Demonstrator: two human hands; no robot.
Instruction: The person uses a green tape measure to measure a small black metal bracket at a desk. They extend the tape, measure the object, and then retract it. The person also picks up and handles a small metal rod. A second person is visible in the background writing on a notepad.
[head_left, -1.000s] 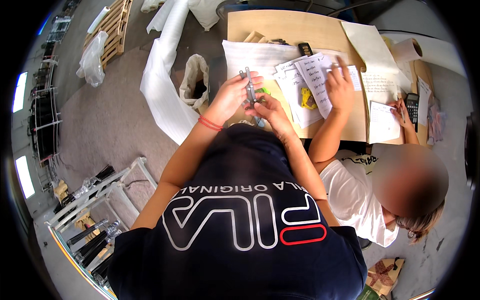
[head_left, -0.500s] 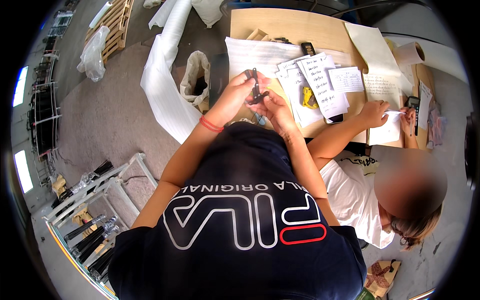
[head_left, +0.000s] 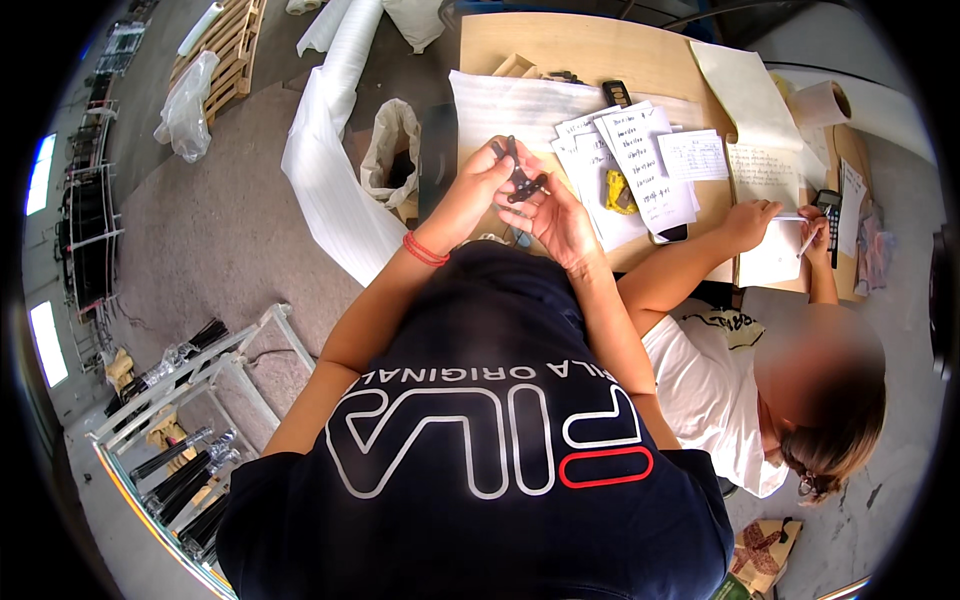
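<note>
Just off the near edge of the table, a small black bracket-like piece [head_left: 525,187] with several narrow arms is held up between my hands. My left hand [head_left: 474,196], a red cord round its wrist, is closed on the upper arms of the piece. My right hand [head_left: 562,226] cups the lower end from below, palm up; its fingers bear against the piece and its thumb lies to the right. Part of the piece is hidden by the left fingers.
On the wooden table [head_left: 560,45] lie written sheets [head_left: 640,150], a yellow tape measure [head_left: 618,192] and a black handheld device [head_left: 616,94]. At my right, a person [head_left: 700,400] holds a pen over a notebook. A lined bin [head_left: 392,150] and white foam wrap [head_left: 325,170] stand left.
The black piece has turned, its lower part now spread out more to the right. My right hand has loosened from a pinch and rolled palm up beneath it.
</note>
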